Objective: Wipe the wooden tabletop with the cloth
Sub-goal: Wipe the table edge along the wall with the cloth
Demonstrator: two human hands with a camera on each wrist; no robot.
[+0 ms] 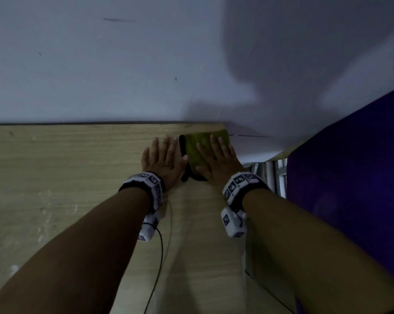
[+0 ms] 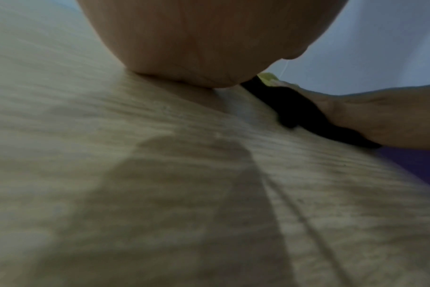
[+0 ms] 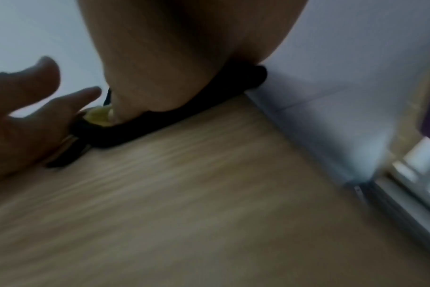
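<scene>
At the far right corner of the wooden bench (image 1: 78, 168), against the wall (image 1: 123, 64), lies the green cloth (image 1: 198, 146) with its dark edge. Right hand (image 1: 218, 162) presses flat upon it, fingers straight and spread. Left hand (image 1: 162, 159) rests flat on bare wood just beside the cloth, fingers extended, holding nothing.

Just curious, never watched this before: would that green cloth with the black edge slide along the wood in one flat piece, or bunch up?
Probably bunches: the green cloth looks soft, its black edge already wavy. The flat right hand spread over it should limit that.
</scene>
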